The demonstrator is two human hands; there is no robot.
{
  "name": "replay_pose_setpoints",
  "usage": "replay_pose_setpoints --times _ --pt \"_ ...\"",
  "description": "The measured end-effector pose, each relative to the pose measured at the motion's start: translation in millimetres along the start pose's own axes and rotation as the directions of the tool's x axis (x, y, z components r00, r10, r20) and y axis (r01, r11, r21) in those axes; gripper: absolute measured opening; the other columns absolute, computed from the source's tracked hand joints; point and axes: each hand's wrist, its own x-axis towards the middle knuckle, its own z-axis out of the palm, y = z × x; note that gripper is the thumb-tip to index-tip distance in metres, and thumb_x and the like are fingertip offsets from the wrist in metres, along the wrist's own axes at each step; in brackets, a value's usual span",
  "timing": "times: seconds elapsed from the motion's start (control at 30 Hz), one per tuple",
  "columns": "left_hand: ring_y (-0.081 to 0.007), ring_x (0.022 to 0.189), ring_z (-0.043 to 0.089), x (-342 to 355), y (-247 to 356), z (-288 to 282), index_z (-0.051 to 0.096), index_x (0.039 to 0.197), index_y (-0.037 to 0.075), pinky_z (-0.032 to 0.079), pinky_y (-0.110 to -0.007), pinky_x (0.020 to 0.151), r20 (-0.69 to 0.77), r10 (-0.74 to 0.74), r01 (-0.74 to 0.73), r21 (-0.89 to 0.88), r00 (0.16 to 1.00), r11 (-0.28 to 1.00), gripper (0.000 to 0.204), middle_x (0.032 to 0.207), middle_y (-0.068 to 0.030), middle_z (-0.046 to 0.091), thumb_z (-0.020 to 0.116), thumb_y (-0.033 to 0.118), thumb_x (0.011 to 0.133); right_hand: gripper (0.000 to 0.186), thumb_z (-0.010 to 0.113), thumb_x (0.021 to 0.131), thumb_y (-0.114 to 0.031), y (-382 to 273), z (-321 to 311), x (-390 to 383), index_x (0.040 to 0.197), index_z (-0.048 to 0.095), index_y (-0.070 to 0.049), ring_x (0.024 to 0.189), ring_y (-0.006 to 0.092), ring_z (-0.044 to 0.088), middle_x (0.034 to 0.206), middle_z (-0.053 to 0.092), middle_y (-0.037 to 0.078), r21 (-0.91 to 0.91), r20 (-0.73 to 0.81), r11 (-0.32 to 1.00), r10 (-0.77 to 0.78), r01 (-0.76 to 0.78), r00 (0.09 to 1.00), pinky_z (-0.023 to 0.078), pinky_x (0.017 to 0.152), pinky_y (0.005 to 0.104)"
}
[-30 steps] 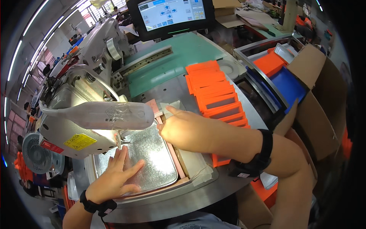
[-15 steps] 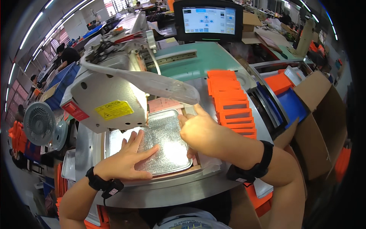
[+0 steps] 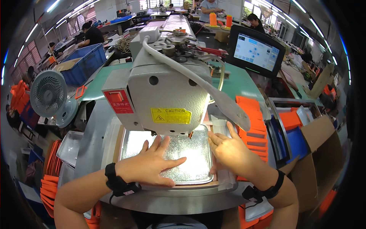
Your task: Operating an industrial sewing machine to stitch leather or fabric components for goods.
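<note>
A shiny silver metal tray [image 3: 190, 168] with a raised rim lies flat in a pinkish-brown frame beneath the head of a grey machine [image 3: 171, 91]. My left hand [image 3: 146, 162] is spread palm down on the tray's left and middle part, fingers apart. At the tray's right rim is my right hand [image 3: 232, 152], one finger stretched forward and the others bent toward the rim. Nothing shows in its grip, though its palm side is hidden. The tray's far edge is partly covered by the machine head.
Orange rectangular frames [image 3: 253, 141] lie in an overlapping row on the right. A screen [image 3: 255, 51] stands beyond, and an open cardboard box [image 3: 316, 168] at the right. A fan [image 3: 49, 93], a blue crate [image 3: 84, 65] and another metal tray [image 3: 69, 147] are on the left.
The view has swung, so the machine, tray and hands sit farther right in it and more of the room shows. Both hands keep about the same places on the tray.
</note>
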Motion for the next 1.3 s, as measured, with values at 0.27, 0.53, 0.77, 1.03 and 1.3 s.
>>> replay_pose_setpoints --times 0.27,0.53,0.77,1.03,1.3 --pt "-0.0667 0.139 0.016 -4 3 -2 0.045 0.15 0.029 0.02 -0.076 0.107 -0.025 0.007 -0.007 -0.014 1.0 1.0 0.078 0.149 -0.0468 0.015 0.065 0.063 0.084 0.097 0.078 0.061 -0.057 1 -8 -1 0.129 0.057 0.009 0.129 0.026 0.054 0.14 0.055 0.02 0.074 0.047 0.997 -0.019 0.015 0.999 0.02 0.117 0.0631" --pt "-0.0642 0.143 0.008 -7 -2 -1 0.045 0.15 0.028 0.017 -0.077 0.108 -0.048 0.005 -0.009 -0.076 0.999 0.997 0.079 0.152 -0.0455 0.011 0.068 0.06 0.082 0.097 0.077 0.062 -0.059 -1 -12 4 0.129 0.058 0.008 0.131 0.0273 0.053 0.141 0.054 0.021 0.113 0.058 0.993 -0.02 0.013 0.998 0.02 0.117 0.0634" --pt "-0.0634 0.142 0.01 -6 -3 -2 0.044 0.151 0.028 0.019 -0.077 0.107 -0.048 0.01 -0.013 -0.046 0.999 0.999 0.079 0.151 -0.0443 0.014 0.067 0.061 0.083 0.097 0.076 0.063 -0.06 1 -9 1 0.13 0.057 0.008 0.133 0.0282 0.053 0.141 0.054 0.022 0.158 0.041 0.987 -0.01 0.003 0.999 0.021 0.117 0.0634" --pt "-0.0613 0.141 0.014 -2 0 5 0.043 0.151 0.027 0.021 -0.078 0.105 -0.075 0.038 -0.041 -0.046 0.997 0.998 0.079 0.149 -0.0423 0.016 0.066 0.062 0.083 0.098 0.077 0.062 -0.058 2 -7 -5 0.133 0.055 0.006 0.131 0.0287 0.054 0.142 0.054 0.021 0.231 0.046 0.972 0.027 -0.037 0.999 0.024 0.117 0.0621" --pt "-0.063 0.143 0.009 -18 -12 -1 0.041 0.152 0.03 0.015 -0.077 0.109 -0.01 -0.008 0.007 -0.054 1.0 0.999 0.079 0.152 -0.0421 0.014 0.064 0.063 0.084 0.095 0.075 0.065 -0.057 -5 -9 9 0.133 0.055 0.008 0.125 0.028 0.057 0.129 0.06 0.018 0.262 0.006 0.965 -0.026 0.024 1.0 0.028 0.115 0.061"
